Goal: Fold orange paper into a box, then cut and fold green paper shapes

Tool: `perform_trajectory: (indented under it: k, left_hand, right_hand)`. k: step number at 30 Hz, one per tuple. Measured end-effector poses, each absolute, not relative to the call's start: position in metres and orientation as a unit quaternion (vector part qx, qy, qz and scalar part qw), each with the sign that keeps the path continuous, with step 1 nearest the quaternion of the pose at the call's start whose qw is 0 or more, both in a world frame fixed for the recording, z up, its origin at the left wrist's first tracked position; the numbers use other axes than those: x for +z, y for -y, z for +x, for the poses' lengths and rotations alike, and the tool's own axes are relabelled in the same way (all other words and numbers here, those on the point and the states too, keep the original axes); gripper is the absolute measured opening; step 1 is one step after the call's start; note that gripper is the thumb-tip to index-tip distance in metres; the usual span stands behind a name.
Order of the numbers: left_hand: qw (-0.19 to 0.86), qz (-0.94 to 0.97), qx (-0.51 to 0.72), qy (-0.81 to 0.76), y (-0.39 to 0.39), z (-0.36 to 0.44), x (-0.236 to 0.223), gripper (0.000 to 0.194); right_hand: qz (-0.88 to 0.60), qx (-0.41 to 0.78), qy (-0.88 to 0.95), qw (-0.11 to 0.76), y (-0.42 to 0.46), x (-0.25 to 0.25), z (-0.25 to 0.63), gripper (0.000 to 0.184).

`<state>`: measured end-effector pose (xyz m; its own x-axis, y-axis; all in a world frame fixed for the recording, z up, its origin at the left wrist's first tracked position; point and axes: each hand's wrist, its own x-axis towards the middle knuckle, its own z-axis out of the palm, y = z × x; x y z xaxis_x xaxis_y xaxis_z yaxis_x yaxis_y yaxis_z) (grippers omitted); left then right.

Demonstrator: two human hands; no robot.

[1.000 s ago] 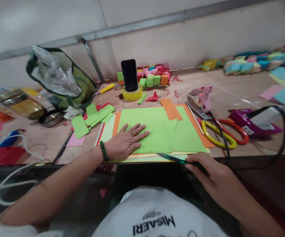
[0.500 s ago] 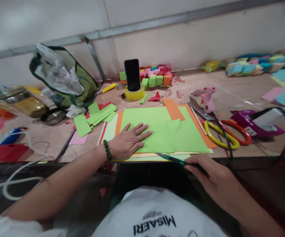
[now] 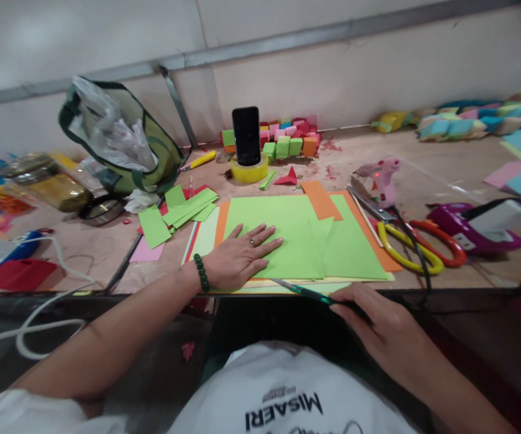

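My left hand (image 3: 237, 259) lies flat with fingers spread on a light green paper sheet (image 3: 282, 211), wearing a ring and a green bead bracelet (image 3: 201, 272). In my right hand (image 3: 371, 310) is a green and black utility knife (image 3: 308, 293), its thin blade pointing left along the near edge of the sheet. The blade tip lies at the paper's edge, close to my left hand's thumb side. Under the green sheet are more coloured sheets, orange and yellow among them. An orange paper strip (image 3: 321, 200) rests across the top right of the green sheet.
Scissors (image 3: 409, 248), a pink glue gun (image 3: 384, 181) and a purple tool (image 3: 468, 226) lie right of the paper. Green strips (image 3: 188, 208) lie left. Behind are a phone (image 3: 247, 135) on a yellow tape roll (image 3: 249, 171), folded paper pieces (image 3: 287, 141) and a green bag (image 3: 161, 144).
My right hand has drawn the knife leftward along the sheet's near edge, toward my left hand. My left hand stays pressed on the paper. The whole view has shifted slightly.
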<state>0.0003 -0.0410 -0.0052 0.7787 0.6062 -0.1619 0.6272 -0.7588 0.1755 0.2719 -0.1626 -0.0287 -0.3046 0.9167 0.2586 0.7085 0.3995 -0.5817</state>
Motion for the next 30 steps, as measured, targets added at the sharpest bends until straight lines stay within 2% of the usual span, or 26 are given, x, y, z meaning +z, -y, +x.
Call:
perform_trajectory:
  k: [6,11,25,30]
  left_hand:
    - [0.128,0.932,-0.046,-0.338,0.046,0.007,-0.004,0.052]
    - [0.203,0.918,-0.026,-0.340,0.048,0.008,0.010,0.052]
    - [0.136,0.944,-0.046,-0.297,0.047,0.003,-0.006,0.050]
    - [0.130,0.944,-0.046,-0.299,0.046,0.002,-0.005,0.050]
  right_hand:
    - [-0.527,0.164,0.782,0.289,0.162,-0.030,0.278,0.007]
    - [-0.535,0.130,0.779,0.300,0.160,-0.033,0.286,0.006]
    - [-0.502,0.160,0.806,0.270,0.159,-0.027,0.275,0.006]
    - [-0.492,0.158,0.807,0.284,0.157,-0.023,0.271,0.007]
